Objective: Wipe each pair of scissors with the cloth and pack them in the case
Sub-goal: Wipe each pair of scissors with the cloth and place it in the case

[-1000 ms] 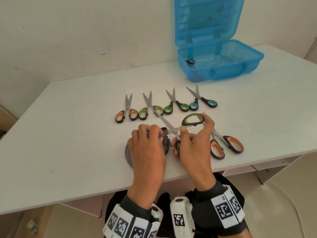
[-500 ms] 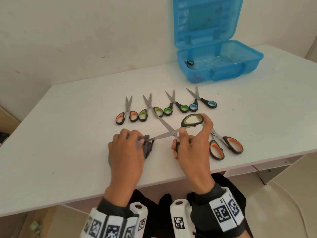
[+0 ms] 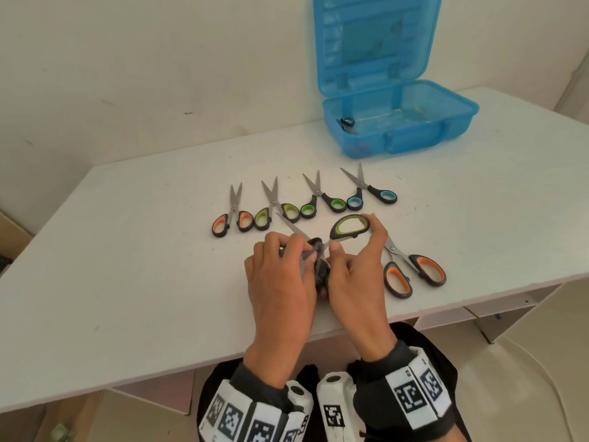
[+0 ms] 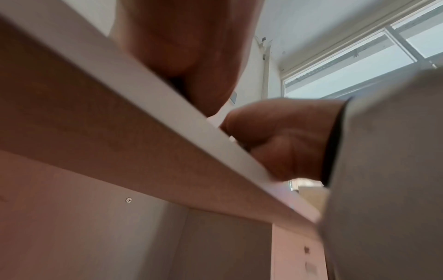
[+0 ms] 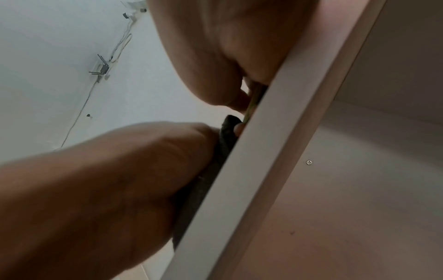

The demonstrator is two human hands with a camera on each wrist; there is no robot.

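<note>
My right hand (image 3: 353, 266) grips the handles of a large pair of scissors with black and lime-green handles (image 3: 350, 226), blades spread open over the table's front. My left hand (image 3: 280, 266) pinches a grey cloth (image 3: 307, 258) around one blade near the pivot; the other blade (image 3: 291, 225) points up-left. The right wrist view shows the cloth (image 5: 215, 161) under my left hand at the table edge. The open blue case (image 3: 398, 122) stands at the back right with a small dark item inside.
Several smaller scissors lie in a row mid-table, with orange (image 3: 232, 215), lime (image 3: 275, 208), green (image 3: 320, 200) and blue (image 3: 369, 193) handles. A large orange-handled pair (image 3: 411, 269) lies right of my right hand. The table's front edge (image 3: 318, 336) runs under my wrists.
My left hand with the cloth slid back right along the blade, from its tip to the pivot beside my right hand. The right hand kept its hold on the handles.
</note>
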